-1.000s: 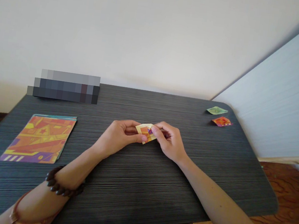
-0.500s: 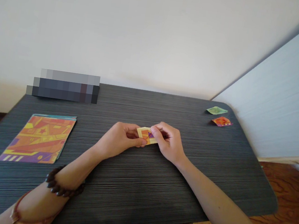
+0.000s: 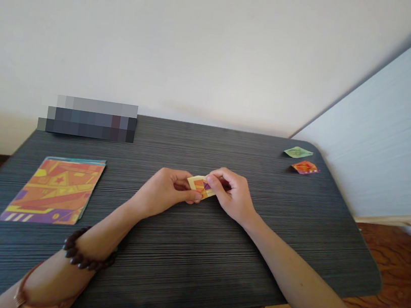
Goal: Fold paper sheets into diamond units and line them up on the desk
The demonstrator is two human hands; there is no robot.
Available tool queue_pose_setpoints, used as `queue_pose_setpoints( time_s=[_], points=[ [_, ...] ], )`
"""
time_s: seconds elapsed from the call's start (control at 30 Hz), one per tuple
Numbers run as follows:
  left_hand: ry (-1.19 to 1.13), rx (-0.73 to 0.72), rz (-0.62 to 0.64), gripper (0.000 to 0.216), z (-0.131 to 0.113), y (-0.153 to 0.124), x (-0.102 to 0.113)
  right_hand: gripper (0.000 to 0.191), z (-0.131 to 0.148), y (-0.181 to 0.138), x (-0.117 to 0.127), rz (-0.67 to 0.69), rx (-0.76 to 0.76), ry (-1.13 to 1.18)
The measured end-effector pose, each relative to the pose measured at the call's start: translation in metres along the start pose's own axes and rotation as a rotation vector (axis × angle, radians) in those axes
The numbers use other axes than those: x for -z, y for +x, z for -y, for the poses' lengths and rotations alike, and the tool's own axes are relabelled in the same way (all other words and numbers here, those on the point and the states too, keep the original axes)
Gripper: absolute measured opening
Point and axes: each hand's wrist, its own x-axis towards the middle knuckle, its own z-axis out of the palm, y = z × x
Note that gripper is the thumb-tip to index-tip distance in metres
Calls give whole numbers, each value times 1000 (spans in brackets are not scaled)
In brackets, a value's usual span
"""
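Between my two hands is a small folded piece of patterned paper (image 3: 197, 183), yellow with orange and purple. My left hand (image 3: 164, 191) pinches its left and lower edge, the thumb lying on the front. My right hand (image 3: 232, 193) grips the upper right part with thumb and fingers. The fingers behind the paper are partly hidden. Both hands are just above the middle of the dark table (image 3: 182, 263).
A stack of patterned paper sheets (image 3: 57, 189) lies at the left, an orange one on top. Two folded paper pieces, one green (image 3: 298, 152) and one orange (image 3: 305, 167), sit at the far right. A blurred-out dark object (image 3: 87, 124) stands at the back left.
Hardly anything differs. The folded paper and my fingers on it have shifted very slightly, and both hands keep their hold.
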Motion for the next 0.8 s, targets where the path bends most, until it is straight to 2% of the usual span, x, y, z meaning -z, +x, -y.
queue_pose_setpoints(
  time_s=[0.17,0.43,0.63,0.8],
  points=[
    [-149,3,-120,33,-3,1,0,24,-1,1,2,59,-74,56],
    [17,-168,-247,30,-9,0,-4,21,-2,0,1,108,12,-79],
    [37,-129,-274,27,-3,1,-2,27,-1,0,4,159,64,-110],
    [-83,-78,-275,30,-2,0,-2,28,-1,1,4,160,113,-81]
  ],
)
